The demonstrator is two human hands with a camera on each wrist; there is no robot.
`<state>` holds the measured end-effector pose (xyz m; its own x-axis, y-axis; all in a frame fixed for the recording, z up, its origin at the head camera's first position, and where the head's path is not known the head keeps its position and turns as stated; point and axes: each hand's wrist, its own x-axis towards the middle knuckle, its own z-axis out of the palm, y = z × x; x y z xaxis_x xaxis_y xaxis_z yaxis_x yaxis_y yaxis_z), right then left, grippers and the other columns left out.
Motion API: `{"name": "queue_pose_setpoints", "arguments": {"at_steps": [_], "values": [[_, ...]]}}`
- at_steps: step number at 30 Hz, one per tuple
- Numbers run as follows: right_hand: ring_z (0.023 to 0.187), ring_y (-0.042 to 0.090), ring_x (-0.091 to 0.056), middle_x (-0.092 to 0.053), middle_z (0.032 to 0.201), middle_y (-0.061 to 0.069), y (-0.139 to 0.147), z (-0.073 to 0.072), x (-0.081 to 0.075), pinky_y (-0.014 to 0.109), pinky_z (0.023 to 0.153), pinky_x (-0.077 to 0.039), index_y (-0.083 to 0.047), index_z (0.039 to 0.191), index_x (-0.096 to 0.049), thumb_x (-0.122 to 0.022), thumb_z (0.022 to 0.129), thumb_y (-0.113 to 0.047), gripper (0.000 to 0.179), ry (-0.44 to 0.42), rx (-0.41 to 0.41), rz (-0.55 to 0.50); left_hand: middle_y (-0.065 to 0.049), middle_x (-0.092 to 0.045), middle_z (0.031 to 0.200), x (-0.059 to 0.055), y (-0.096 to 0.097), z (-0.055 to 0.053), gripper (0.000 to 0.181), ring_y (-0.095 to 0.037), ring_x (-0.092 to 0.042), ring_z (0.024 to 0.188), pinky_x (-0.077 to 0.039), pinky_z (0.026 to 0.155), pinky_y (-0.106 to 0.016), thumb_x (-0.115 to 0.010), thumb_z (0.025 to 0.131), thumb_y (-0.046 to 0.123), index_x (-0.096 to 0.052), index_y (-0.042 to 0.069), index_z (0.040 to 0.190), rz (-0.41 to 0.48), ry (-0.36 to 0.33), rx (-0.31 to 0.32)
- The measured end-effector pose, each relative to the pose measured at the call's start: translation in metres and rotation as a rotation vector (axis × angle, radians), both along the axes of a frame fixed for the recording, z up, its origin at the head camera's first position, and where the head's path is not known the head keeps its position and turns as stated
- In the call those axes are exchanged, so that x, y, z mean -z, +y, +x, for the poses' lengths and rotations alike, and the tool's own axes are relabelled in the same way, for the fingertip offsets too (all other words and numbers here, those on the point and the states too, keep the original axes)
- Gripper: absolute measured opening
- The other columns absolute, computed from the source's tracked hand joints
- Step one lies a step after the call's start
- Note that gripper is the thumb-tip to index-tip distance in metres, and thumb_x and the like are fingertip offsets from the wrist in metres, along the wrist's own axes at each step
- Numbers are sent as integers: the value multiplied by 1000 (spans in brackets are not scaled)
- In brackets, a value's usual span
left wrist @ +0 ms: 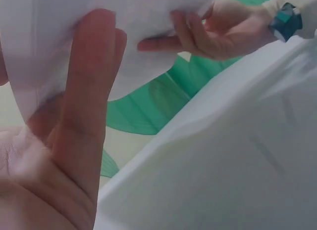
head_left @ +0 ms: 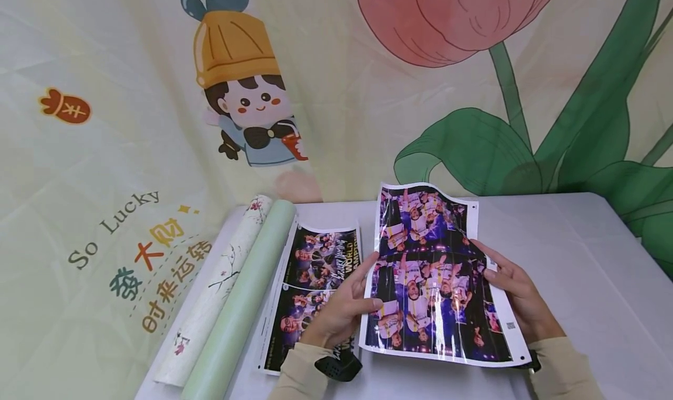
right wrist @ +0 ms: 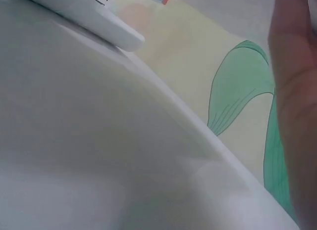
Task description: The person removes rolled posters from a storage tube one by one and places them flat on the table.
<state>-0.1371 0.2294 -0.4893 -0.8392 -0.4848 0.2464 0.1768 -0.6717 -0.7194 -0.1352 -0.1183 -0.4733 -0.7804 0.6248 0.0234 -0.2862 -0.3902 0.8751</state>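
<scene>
A glossy printed photo sheet, with two pictures of a group of people one above the other and a white border, is held up above the table. At its left edge, my left hand pinches it, thumb on the printed face and fingers behind. My right hand grips the right edge, where the sheet bends a little. The left wrist view shows the sheet's pale underside with the left fingers against it and the right hand across from them. Only part of the right hand enters the right wrist view.
A second printed sheet lies on the white-covered table, partly hidden by my left arm. Left of it lie a pale green roll and a white flower-patterned roll. A patterned cloth hangs behind the table.
</scene>
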Motion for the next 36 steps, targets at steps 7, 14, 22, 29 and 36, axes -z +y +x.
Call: {"name": "queue_pose_setpoints", "arguments": {"at_steps": [7, 14, 22, 29, 36], "values": [[117, 33, -63, -56, 144, 9, 0, -2, 2, 46, 87, -54, -20, 161, -22, -30, 108, 0, 57, 59, 58, 128, -14, -31, 160, 1, 2, 4, 93, -34, -47, 135, -44, 104, -47, -54, 90, -11, -14, 34, 161, 96, -13, -44], [113, 32, -66, -60, 139, 5, -1, -3, 3, 48, 84, -54, -16, 162, -17, -38, 107, -3, 60, 51, 132, 292, -14, -29, 161, -7, -1, 3, 90, -38, -45, 136, -44, 103, -48, -53, 89, -10, -18, 31, 161, 117, 60, -112], [108, 35, -67, -62, 137, 5, -2, -1, 1, 51, 81, -54, -16, 161, -21, -38, 107, -2, 59, 96, 116, 364, -9, -29, 162, -21, -6, -12, 82, -36, -42, 138, -44, 104, -47, -52, 91, -11, -21, 21, 160, -46, 197, -184], [112, 33, -66, -59, 140, 5, -6, -1, 2, 50, 84, -54, -19, 162, -16, -36, 107, 0, 62, 113, 74, 339, -11, -27, 163, -16, 0, -8, 80, -35, -45, 137, -43, 106, -44, -47, 94, -9, -19, 23, 162, 167, 69, -125], [108, 35, -68, -62, 136, 5, -10, -3, 4, 52, 82, -54, -19, 162, -16, -41, 107, -3, 64, 103, 113, 418, -12, -28, 161, -12, 3, -9, 79, -28, -46, 135, -48, 101, -37, -47, 90, -10, -25, 20, 160, 160, 100, -221]]}}
